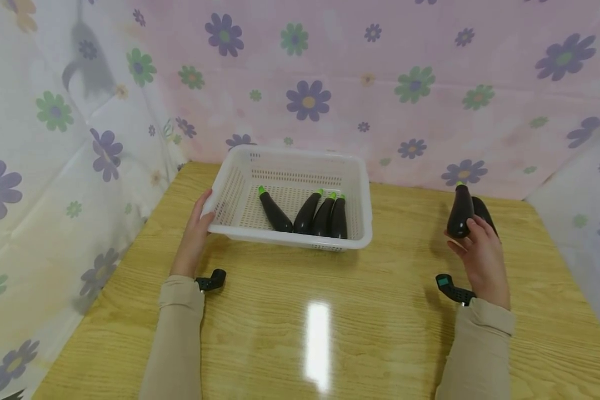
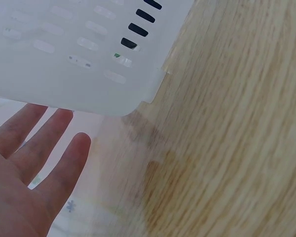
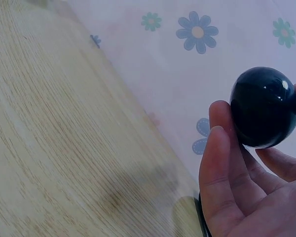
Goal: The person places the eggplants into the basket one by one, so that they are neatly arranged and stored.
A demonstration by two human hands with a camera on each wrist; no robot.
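White basket on the tabletop holds 4 eggplants, green stems toward the far wall, long axes roughly front-to-back; the left 1 angles left. Left hand rests flat against the basket's left near corner, fingers straight and slightly spread. Right hand holds a 5th eggplant off the tabletop at the right, nearly upright, stem up, fingers curled round its rounded base. Another eggplant lies just behind it.
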